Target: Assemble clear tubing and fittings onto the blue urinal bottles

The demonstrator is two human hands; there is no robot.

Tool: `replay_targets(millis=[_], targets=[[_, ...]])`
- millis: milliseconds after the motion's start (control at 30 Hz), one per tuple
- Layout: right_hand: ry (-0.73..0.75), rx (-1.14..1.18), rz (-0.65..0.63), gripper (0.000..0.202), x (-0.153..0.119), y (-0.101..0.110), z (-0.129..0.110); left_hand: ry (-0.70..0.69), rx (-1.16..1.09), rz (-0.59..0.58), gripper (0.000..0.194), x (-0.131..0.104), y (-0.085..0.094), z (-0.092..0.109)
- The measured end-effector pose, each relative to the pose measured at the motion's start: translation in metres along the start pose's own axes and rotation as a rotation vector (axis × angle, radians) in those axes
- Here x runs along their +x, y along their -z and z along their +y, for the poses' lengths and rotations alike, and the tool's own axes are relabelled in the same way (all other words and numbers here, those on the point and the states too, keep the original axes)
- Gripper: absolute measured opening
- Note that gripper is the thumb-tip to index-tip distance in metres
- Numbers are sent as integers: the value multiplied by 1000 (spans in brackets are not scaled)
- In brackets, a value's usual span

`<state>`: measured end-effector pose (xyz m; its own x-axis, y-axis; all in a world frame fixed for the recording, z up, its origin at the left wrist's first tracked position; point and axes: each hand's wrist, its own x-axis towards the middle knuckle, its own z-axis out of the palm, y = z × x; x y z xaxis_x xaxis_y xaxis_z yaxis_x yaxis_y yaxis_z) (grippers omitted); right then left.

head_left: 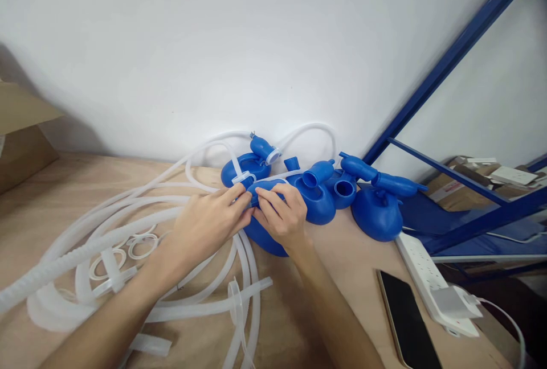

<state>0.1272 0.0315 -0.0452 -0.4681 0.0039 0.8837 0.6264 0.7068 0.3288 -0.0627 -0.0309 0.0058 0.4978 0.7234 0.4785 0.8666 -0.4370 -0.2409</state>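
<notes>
In the middle of the head view, both my hands meet at a blue plastic bottle (265, 238) that resembles a portable urinal. My left hand (216, 215) is closed, its fingertips pinching the end of the bottle's blue neck piece (269, 187). My right hand (284, 209) grips the same neck piece from the other side, thumb and fingers bent. Just beyond my left fingertips sits a translucent cap (243, 177) with a clear tube rising from it. My fingers hide the joint between them.
Several similar blue bottles (376, 215) stand along the wall. Coiled clear tubing (166, 312) and white rings (143, 245) cover the wooden table's left. At right lie a phone (405, 320) and a power strip (421, 266) with a charger, beside a blue metal frame (448, 53). A cardboard box (25, 147) stands left.
</notes>
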Motion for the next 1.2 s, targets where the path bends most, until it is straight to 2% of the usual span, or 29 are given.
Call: replay_targets(millis=[100,133,200,267,333,400,467,533,600,700,833,1000,1133,1200], targets=[[-37,62,-88,5,6,7,5,-1,-76,41,23,-2,-5,-7],[-68,87,-132,9,8,10,9,8,-111,54,24,-3,-5,-11],[-187,137,-211,38,10,18,21,23,-200,90,26,-4,-4,-20],[-376,230,-270,71,9,25,36,20,-320,123,28,-5,1,-28],[-553,446,-317,91,5,28,51,-4,-452,153,28,-7,7,-33],[-642,729,-357,99,2,30,61,-36,-550,176,27,-7,13,-34],[-663,910,-349,93,1,32,64,-58,-599,200,27,-8,17,-33],[-660,910,-299,74,6,37,62,-66,-619,191,29,-10,18,-34],[-637,812,-246,55,14,45,56,-59,-624,169,33,-12,17,-36],[-533,688,-220,44,27,61,49,-46,-635,154,37,-17,16,-40],[-371,643,-179,46,34,77,46,-52,-696,144,42,-21,20,-39],[-234,567,-128,55,36,83,43,-49,-756,140,42,-21,23,-31],[-186,483,-34,55,39,85,40,-12,-828,213,37,-19,22,-27],[-191,442,-24,54,42,86,38,2,-758,211,42,-18,23,-27]])
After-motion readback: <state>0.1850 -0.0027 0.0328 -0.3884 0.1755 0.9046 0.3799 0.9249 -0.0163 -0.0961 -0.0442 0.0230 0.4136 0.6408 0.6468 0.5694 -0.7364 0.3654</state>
